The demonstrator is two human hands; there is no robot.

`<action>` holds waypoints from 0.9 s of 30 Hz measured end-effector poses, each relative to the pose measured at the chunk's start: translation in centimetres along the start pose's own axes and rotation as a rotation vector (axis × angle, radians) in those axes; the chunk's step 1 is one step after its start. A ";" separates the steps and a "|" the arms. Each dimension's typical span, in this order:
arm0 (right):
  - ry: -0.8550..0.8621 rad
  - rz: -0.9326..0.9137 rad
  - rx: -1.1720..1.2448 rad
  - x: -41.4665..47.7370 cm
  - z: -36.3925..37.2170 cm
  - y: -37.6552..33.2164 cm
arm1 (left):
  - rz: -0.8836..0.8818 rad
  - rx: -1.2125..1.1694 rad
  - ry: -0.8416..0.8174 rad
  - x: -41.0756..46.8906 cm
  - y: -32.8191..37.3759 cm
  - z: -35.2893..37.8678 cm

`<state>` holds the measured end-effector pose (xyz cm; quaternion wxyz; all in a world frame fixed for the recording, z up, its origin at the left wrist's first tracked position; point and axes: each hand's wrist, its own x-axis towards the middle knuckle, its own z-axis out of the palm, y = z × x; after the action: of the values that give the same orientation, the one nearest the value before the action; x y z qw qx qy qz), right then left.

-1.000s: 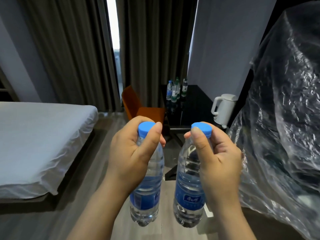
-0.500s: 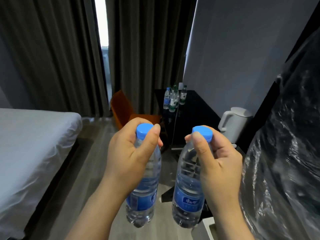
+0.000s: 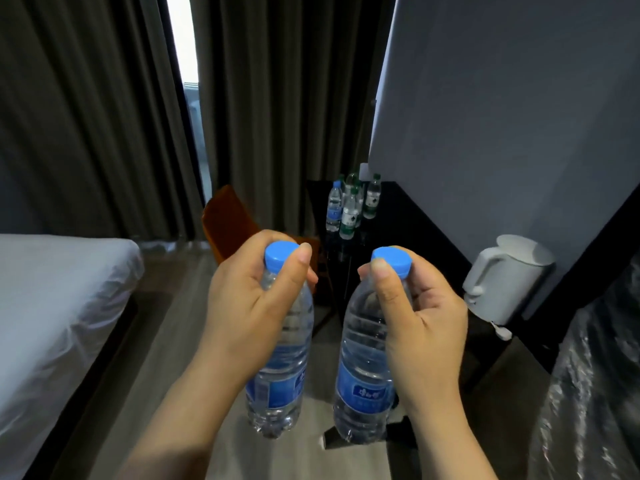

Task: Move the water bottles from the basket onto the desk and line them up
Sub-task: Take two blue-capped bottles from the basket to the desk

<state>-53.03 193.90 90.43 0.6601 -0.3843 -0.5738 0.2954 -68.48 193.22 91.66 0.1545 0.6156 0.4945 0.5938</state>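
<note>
I hold two clear water bottles with blue caps and blue labels upright in the air in front of me. My left hand (image 3: 247,306) grips the neck of the left bottle (image 3: 277,379). Around the neck of the right bottle (image 3: 363,382) is my right hand (image 3: 419,327). Ahead stands the black desk (image 3: 408,233), apart from both hands. Several water bottles (image 3: 349,206) stand in a cluster at its far end, some with green labels, one with a blue label. The basket is not in view.
A white kettle (image 3: 502,275) stands on the desk's near right side. An orange chair (image 3: 228,220) sits left of the desk. A white bed (image 3: 52,306) fills the left. Clear plastic sheeting (image 3: 595,393) hangs at the right. Dark curtains cover the back wall.
The view has moved forward and turned right: the desk and kettle are nearer, the bed has slid left, the plastic sheeting has shifted to the right edge. Both hands keep their bottles.
</note>
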 end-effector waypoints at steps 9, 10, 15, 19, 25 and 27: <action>-0.003 -0.018 0.049 12.1 1.4 7.5 | -0.029 0.007 0.021 10.3 -5.3 5.7; -0.005 -0.015 0.047 12.9 1.5 8.2 | -0.041 0.004 0.013 11.1 -6.0 6.3; 0.009 0.013 0.015 17.2 2.7 12.2 | -0.051 0.024 -0.034 15.7 -9.9 8.9; 0.030 0.021 -0.042 20.7 4.3 15.4 | -0.102 -0.068 -0.070 19.8 -13.7 10.4; 0.067 0.060 -0.064 26.7 9.0 20.3 | -0.056 -0.053 -0.125 27.3 -20.1 11.2; 0.058 0.061 -0.086 28.7 10.9 21.8 | -0.050 -0.046 -0.152 30.3 -22.2 11.1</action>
<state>-57.84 231.12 87.75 0.6501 -0.4379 -0.5547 0.2791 -73.96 231.94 89.14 0.2203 0.6427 0.4826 0.5526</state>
